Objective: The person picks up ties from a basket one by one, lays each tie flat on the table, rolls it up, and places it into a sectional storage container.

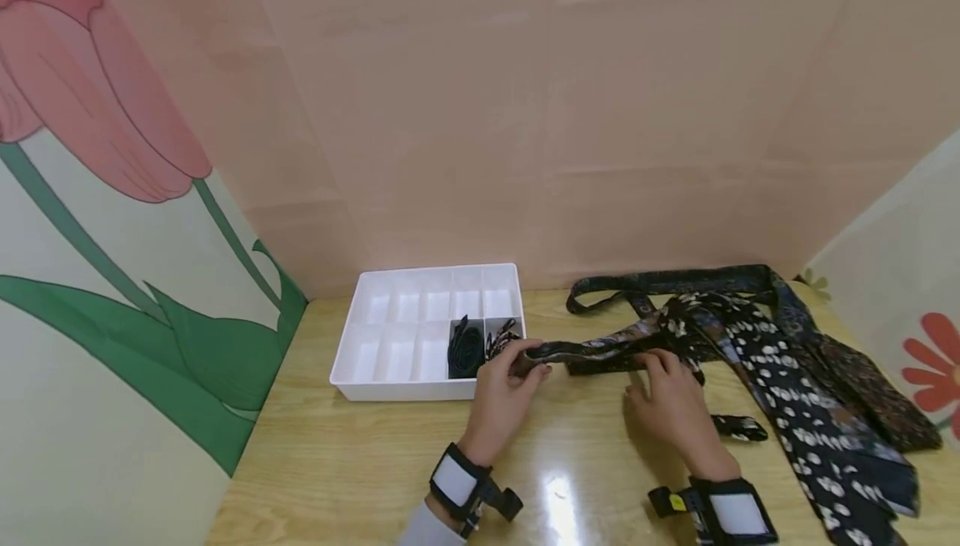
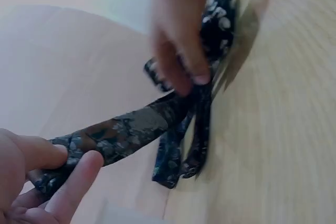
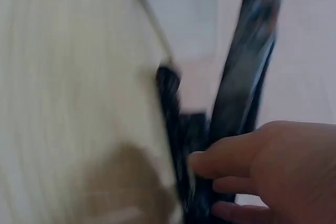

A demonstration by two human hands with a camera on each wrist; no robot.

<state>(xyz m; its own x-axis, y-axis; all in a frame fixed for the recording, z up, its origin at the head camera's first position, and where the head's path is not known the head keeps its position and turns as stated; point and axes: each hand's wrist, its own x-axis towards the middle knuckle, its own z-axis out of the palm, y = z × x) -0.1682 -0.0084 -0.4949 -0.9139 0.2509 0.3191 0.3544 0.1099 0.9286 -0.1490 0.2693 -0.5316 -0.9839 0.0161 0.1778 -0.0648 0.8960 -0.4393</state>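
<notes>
My left hand pinches one end of a dark floral necktie between thumb and fingers, beside the tray's right edge. From there the necktie stretches right into a heap of dark patterned neckties. At the near left of that heap, my right hand has its thumb and fingertips on the dark fabric; the left wrist view shows the fabric between them. Folded necktie strips hang just below these fingers in that view. In the right wrist view the stretched necktie passes beyond the right hand's fingers.
A white compartment tray stands left of the hands. One compartment holds a dark rolled strip, and the one beside it a patterned roll. A black-and-white tie end lies right of the right hand. A backdrop rises behind the table.
</notes>
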